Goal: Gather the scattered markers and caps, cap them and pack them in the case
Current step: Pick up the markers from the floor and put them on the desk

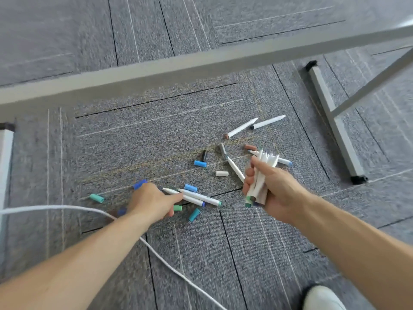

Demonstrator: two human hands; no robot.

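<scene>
White uncapped markers and coloured caps lie scattered on grey carpet. My right hand (271,189) is shut on a bundle of several white markers (261,177), tips pointing up. My left hand (154,202) reaches down onto two white markers (196,196) lying side by side, fingers touching their near ends. Two more markers (254,125) lie farther off at upper right, and one marker (235,170) lies just left of the bundle. Loose caps include a light blue cap (200,163), a black cap (204,155), a white cap (222,173), a teal cap (96,198) and a brown cap (250,147). No case is in view.
A grey table crossbar (201,61) runs across above the markers, with a metal leg foot (335,124) at right. A white cable (55,208) curves under my left forearm. A white shoe (321,297) shows at bottom right.
</scene>
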